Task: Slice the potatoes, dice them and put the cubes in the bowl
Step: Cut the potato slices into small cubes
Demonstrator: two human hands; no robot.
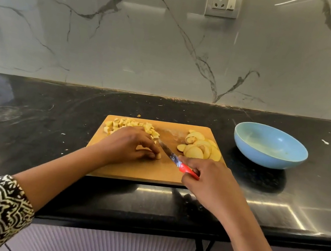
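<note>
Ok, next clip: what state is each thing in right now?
left hand: holds a potato piece down on the cutting board
right hand: grips the knife by its red handle
knife: blade low over the board, right of the piece
potato cubes: piled, far left of board
potato slices: overlapping heap, far right, undiced
blue bowl: upright on the counter, no cubes inside

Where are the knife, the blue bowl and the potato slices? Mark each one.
knife (pixel 169 152): head view, middle of the blade.
blue bowl (pixel 264 159): head view, near outer wall.
potato slices (pixel 195 152): head view, face of the front slice.
</note>
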